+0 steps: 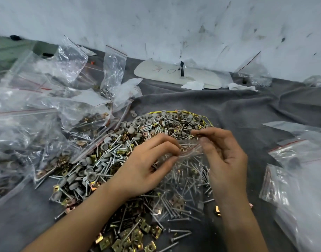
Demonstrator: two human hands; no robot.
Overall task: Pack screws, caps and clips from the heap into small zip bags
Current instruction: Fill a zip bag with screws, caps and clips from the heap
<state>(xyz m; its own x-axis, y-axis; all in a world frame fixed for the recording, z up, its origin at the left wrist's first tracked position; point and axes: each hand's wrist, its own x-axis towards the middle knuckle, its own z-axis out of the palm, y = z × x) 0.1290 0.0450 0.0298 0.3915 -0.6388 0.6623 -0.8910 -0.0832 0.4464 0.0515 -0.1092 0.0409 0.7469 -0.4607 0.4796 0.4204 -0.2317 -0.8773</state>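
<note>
Because the small zip bag [185,171] has to have its mouth worked before anything more can go in or the seal can be pressed, I read both hands as busy on its red-lined top edge at the centre of the frame. The left hand [148,166] pinches one side of the lip between thumb and fingertips. The right hand [227,157] pinches the other side with fingers curled, so each is clamped on the plastic. The bag's body lies below the hands, right over the heap [108,160]. Long screws show through it, though I cannot fully tell whether they sit inside or under the film. Holding it low over the pile makes sense to me, since any spill lands back among the grey caps [174,117], brass-coloured clips [119,240] and loose screws [178,235]. Filled bags [28,133] pile up at the left of the frame and flat bags [298,188] wait at the right edge, all on the grey cloth [228,110].
</note>
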